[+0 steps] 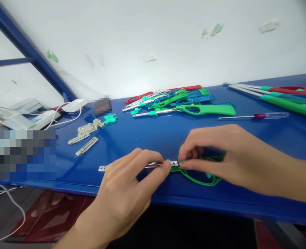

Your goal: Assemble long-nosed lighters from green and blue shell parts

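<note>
My left hand (pixel 131 180) is closed, thumb and fingers pinching the slim metal tube (pixel 153 165) of a kitchen lighter. The slotted tip points left, and a dark band rings the right end. At that end my right hand (pixel 220 152) is closed in a pinch on what looks like a thin wire (pixel 183 162); its fingertips partly hide it. Below the right hand lies a green lighter handle shell (pixel 199 181) with a looped trigger guard, partly covered by the hand. Both hands are just over the blue table (pixel 147 135), near its front edge.
Behind my hands lie several opened lighters (pixel 179 100) in red, blue and green. A screwdriver (pixel 261 116) and closed lighters (pixel 285 97) are at right. Small clear mechanisms (pixel 87 146), turquoise plastic pieces (pixel 110 119) and white cabled devices (pixel 36 116) sit left. A white wall (pixel 132 41) stands behind.
</note>
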Motion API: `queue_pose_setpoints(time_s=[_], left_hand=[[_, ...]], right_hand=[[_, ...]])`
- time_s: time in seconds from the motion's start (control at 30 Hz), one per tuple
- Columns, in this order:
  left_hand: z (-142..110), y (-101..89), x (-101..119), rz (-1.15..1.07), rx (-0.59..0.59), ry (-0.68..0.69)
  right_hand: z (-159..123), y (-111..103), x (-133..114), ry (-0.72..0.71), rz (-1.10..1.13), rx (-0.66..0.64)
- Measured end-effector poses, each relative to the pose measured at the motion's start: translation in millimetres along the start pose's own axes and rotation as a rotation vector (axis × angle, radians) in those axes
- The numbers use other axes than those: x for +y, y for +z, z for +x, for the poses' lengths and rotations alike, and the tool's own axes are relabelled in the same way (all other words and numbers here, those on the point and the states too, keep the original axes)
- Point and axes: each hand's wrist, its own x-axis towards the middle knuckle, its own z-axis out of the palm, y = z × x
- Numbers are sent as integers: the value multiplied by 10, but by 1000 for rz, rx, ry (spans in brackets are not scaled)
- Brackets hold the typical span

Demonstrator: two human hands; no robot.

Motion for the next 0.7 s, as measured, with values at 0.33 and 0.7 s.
queue_pose_setpoints(time_s=[0.33, 0.7], left_hand=[[-5, 0, -13, -16, 5, 8], [-17, 29, -8, 4, -1, 9]], right_hand=[[2, 11, 2, 3, -19, -9], [18, 5, -28, 52, -1, -4]])
